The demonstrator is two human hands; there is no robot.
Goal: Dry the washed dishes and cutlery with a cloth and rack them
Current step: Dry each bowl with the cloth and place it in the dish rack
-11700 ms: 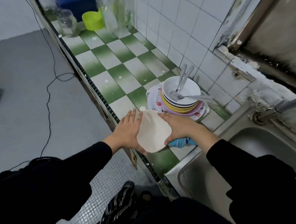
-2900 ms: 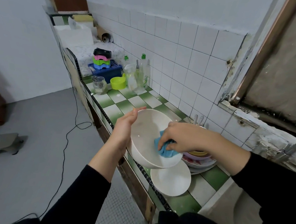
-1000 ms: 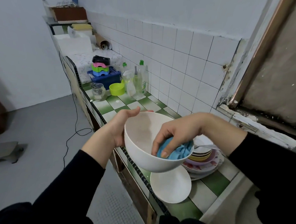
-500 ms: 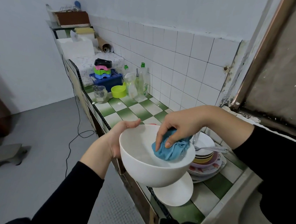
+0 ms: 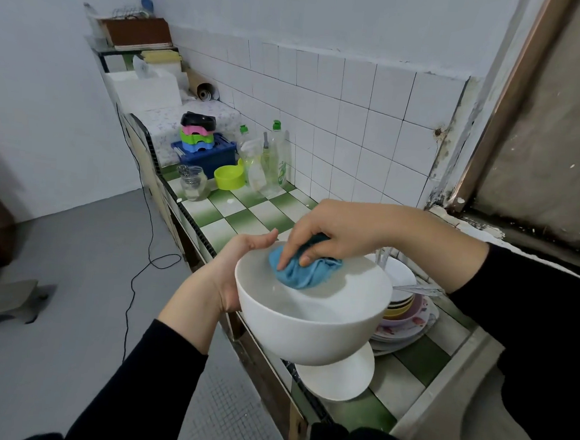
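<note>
— White bowl (image 5: 308,327), raised over the edge of the green-checked counter (image 5: 234,216): what grips it?
— Your left hand (image 5: 233,271) cups its outer wall, thumb up at the rim.
— And your right hand (image 5: 332,234)?
— Its fingers curl down on a bunched blue cloth (image 5: 304,272), pressing it inside the bowl. A white plate (image 5: 336,377) lies on the counter beneath, with stacked dishes (image 5: 402,317) just beside it.

Left hand (image 5: 235,272) holds white bowl (image 5: 309,319); right hand (image 5: 332,233) presses blue cloth (image 5: 304,272) inside.

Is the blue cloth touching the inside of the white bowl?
Touching. In the head view the right hand presses the blue cloth against the inner wall of the white bowl, with no gap showing.
</note>
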